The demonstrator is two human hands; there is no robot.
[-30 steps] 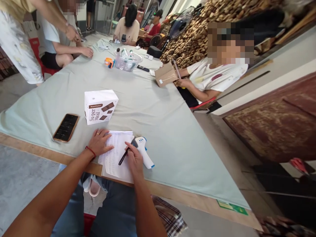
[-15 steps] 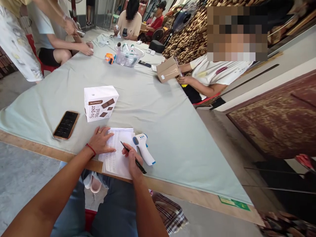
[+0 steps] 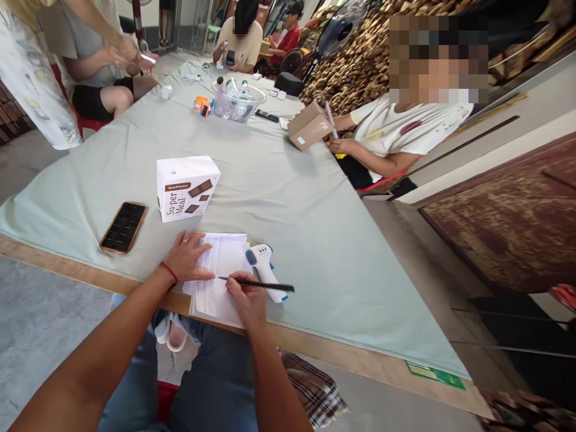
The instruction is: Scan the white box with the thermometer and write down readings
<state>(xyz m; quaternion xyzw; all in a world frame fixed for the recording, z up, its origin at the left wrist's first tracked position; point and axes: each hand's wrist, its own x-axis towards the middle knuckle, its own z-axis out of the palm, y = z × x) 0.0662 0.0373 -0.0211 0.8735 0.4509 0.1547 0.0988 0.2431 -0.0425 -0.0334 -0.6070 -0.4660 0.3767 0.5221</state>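
Well, starting at the upper left of the frame, a standing person [image 3: 36, 72] in pale patterned trousers leans toward a seated one. Lower down on that side, your dark-screened phone [image 3: 123, 227] lies flat on the cloth [image 3: 351, 270], well apart from your fingers. To its right, your left hand [image 3: 191, 258] rests palm down with fingers spread, grasping nothing, over the left part of the papers [image 3: 216, 303]. Just beyond it stands the upright white box [image 3: 186, 189].

At lower centre, small handwritten marks run down the left part of the top sheet, while its right part looks blank; as far as that shows, part of the page is filled and the rest remains. The writing is too small to read, and whether the tip touches the paper is hard to tell.

Your right hand [image 3: 249, 305] is closed in a pinch around the black pen [image 3: 270, 284], whose tip points left, near your left fingertips, over the sheet. The papers lie under and to the left of that hand. Just beside it on the right lies the white thermometer [image 3: 269, 273]. At the upper right, a person [image 3: 396, 129] sits by a cardboard box [image 3: 310, 126].
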